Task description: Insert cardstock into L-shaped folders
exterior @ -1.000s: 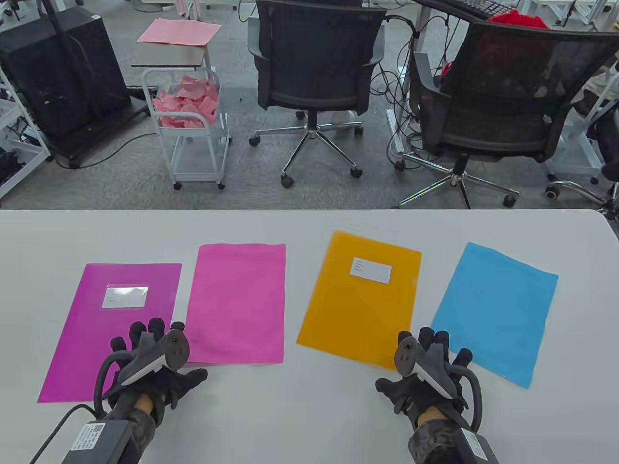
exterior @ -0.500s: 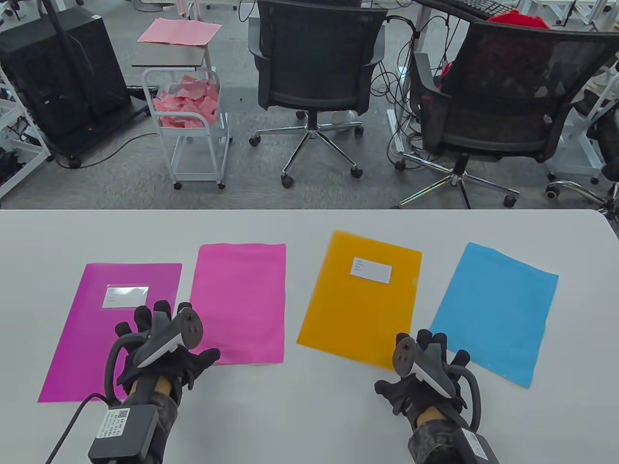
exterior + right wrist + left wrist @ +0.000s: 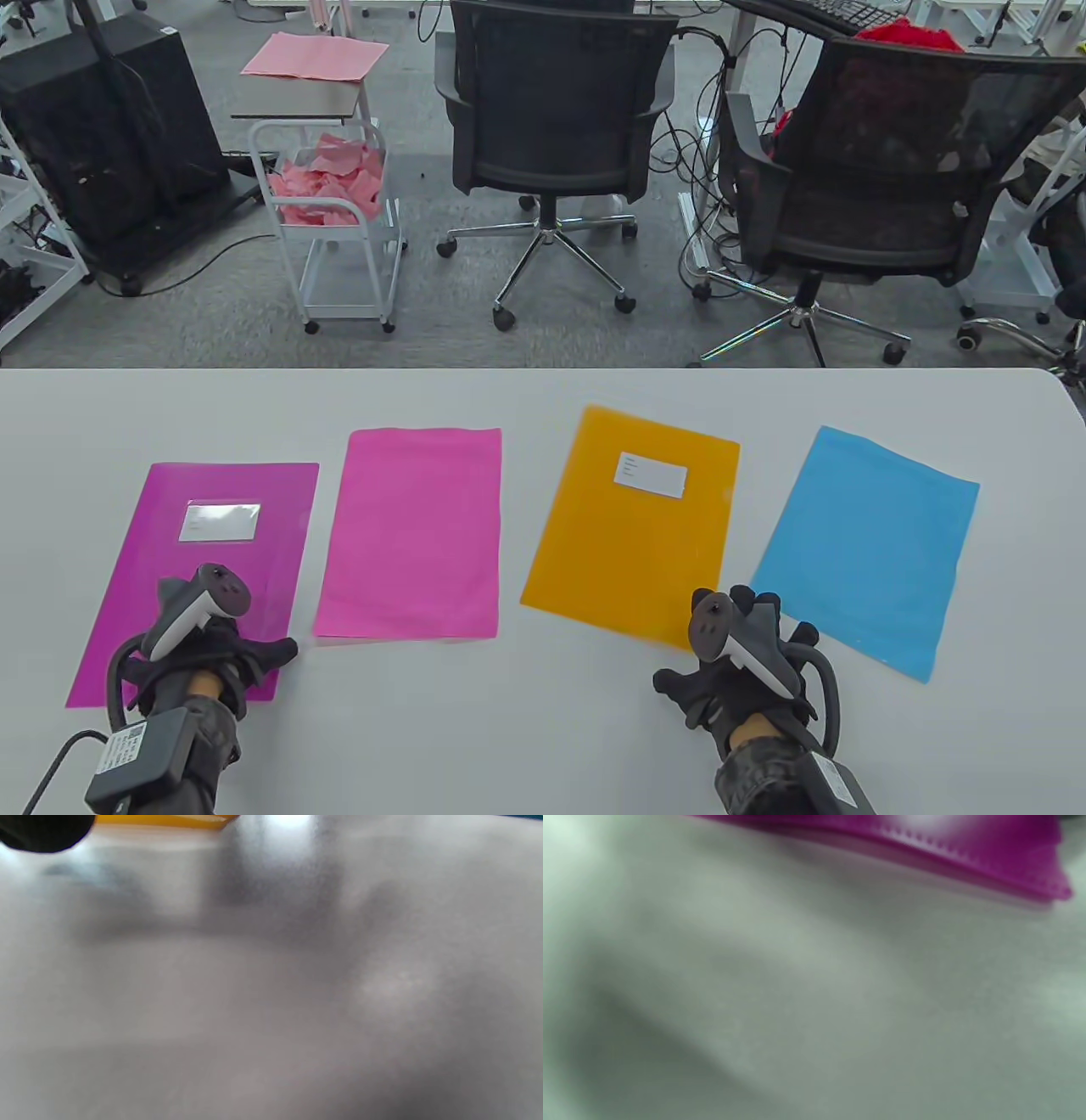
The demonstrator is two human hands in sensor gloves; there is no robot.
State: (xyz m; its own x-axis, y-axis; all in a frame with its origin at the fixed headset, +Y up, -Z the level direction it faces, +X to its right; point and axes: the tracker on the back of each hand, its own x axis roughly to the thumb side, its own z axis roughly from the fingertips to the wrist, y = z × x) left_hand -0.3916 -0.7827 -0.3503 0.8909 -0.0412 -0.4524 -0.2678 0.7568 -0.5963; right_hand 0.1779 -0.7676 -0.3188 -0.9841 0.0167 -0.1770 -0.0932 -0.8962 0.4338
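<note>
- Folders, two, flat on your white surface (image 3: 543,730): purple folder (image 3: 212,560) at far left with a label window, orange folder (image 3: 632,526) right of centre with a white label.
- Cardstock, two sheets, outside the folders: pink cardstock (image 3: 411,535) just beside the purple folder, blue cardstock (image 3: 870,548) at far right, tilted.
- Your left hand (image 3: 212,649): over the near right corner of the purple folder, thumb stretched toward the pink sheet; whether your fingers grip the folder cannot be told.
- Your right hand (image 3: 738,671): flat on the surface, fingers spread wide, holding nothing, its fingertips at the near corner of the orange folder.
- Wrist views: blurred; purple edge in the left one, orange edge in the right.
</note>
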